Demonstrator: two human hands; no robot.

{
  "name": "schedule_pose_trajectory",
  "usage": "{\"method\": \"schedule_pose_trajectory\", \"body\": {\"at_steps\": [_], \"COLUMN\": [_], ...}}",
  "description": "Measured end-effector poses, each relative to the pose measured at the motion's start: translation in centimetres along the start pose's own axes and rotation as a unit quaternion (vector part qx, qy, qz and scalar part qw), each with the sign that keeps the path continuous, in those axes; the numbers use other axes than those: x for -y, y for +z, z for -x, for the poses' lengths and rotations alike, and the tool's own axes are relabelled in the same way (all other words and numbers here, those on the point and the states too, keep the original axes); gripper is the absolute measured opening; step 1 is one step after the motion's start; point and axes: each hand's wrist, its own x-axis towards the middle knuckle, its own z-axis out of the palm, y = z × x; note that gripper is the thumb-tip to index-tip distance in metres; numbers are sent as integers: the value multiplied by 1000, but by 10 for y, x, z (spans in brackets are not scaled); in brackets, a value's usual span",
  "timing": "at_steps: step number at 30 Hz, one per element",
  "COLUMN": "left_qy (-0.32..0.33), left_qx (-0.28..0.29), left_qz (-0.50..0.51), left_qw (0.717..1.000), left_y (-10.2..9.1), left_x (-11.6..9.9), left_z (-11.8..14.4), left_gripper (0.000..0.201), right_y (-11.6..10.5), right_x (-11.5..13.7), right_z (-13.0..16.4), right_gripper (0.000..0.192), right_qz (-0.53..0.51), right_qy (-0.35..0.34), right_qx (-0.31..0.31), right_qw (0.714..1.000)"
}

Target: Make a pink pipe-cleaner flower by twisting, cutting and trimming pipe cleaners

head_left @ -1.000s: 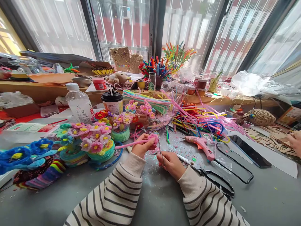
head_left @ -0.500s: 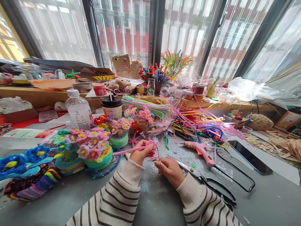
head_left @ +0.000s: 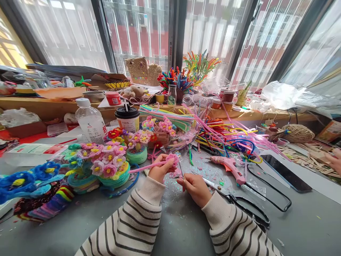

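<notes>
My left hand (head_left: 160, 169) is closed on a pink pipe-cleaner flower (head_left: 173, 160), whose fuzzy stem (head_left: 144, 166) runs out to the left. Pinched in my right hand (head_left: 195, 186) is a thin, dark metal tool (head_left: 181, 169), its upper end beside the flower; its exact kind is unclear. Below the two hands, glitter and pink fluff lie scattered on the grey table (head_left: 181, 227). Large scissors (head_left: 226, 193) with black handles lie just right of my right hand. Past them rests a pink glue gun (head_left: 230, 169) with a black cord.
At left stand pots of pipe-cleaner flowers (head_left: 109, 160), a blue-flowered one (head_left: 45, 202), a plastic bottle (head_left: 90, 122) and a lidded cup (head_left: 128, 119). Loose pipe cleaners (head_left: 226, 135) pile up behind. A phone (head_left: 286, 172) lies at right, near another person's hand (head_left: 335, 160) and wooden pieces (head_left: 306, 156).
My view has shifted slightly. Both my hands keep their hold, with the flower and tool close together. The other person's hand at the right edge shows differently now.
</notes>
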Motion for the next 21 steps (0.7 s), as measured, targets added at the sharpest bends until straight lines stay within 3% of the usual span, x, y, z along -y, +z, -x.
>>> {"method": "schedule_pose_trajectory", "body": {"at_steps": [10, 21], "left_qy": [8, 5], "left_qx": [-20, -6], "left_qz": [1, -7], "left_qw": [1000, 1000], "left_y": [6, 5], "left_x": [-7, -7], "left_z": [7, 6], "left_gripper": [18, 18], "right_y": [1, 1], "right_x": [1, 1], "right_z": [3, 1], "right_gripper": [53, 46], "right_qz": [-50, -53], "right_qy": [5, 7], "right_qx": [49, 20], "right_qw": [998, 998]}}
